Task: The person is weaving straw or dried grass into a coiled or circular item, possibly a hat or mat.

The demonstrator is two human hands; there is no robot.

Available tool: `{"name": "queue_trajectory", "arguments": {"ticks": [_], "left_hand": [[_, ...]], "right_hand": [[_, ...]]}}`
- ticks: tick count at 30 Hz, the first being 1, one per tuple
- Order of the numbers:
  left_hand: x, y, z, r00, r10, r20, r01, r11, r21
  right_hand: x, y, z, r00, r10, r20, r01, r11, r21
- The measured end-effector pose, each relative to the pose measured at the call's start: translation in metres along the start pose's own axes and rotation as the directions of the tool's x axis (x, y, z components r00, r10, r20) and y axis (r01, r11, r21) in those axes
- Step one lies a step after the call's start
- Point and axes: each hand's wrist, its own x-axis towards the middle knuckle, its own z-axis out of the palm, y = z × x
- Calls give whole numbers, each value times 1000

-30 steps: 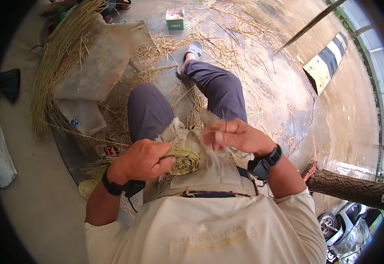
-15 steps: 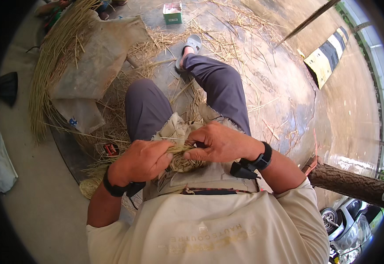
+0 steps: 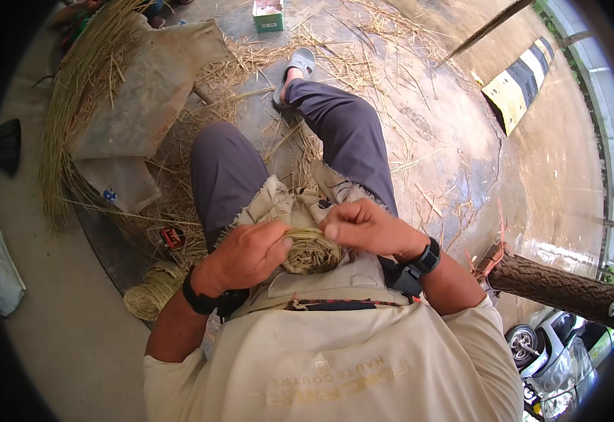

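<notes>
A round coil of braided straw [image 3: 312,254] rests on a pale cloth [image 3: 257,207] over my lap. My left hand [image 3: 249,257] is closed at the coil's left side, thumb and forefinger pinching the straw at its upper edge. At the upper right edge, my right hand [image 3: 371,229] has its thumb and fingers drawn together on the straw. Its fingertips partly hide what they pinch. A second, larger straw coil [image 3: 153,292] lies on the ground beside my left forearm.
Long straw stalks [image 3: 64,141] lie at the left next to a worn sheet [image 3: 127,105]. A small red and black object [image 3: 172,238] sits among loose straw. Ahead stands a green box [image 3: 269,17]. A trunk [image 3: 556,285] and a parked motorbike [image 3: 549,352] are at the right.
My right hand has moved away from the left, so more of the coil shows between them. The thin pale strand seen above the left fingers is no longer visible. The whole view has shifted slightly.
</notes>
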Motion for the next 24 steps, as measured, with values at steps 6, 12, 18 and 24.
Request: {"name": "queue_trajectory", "arguments": {"ticks": [6,12,18,24], "left_hand": [[4,16,3,999,36,-16,-36,998,52],[3,0,-1,989,148,-16,-149,987,-55],[1,-3,-9,984,-167,65,179,931,-319],[-3,-10,-8,961,-274,-29,245,898,-366]], "right_hand": [[36,-37,11,977,-206,-56,176,625,760],[20,-53,59,607,-646,463,765,633,-120],[23,-28,48,627,-476,617,652,753,-82],[-6,-51,15,749,-585,312,662,653,-367]]}}
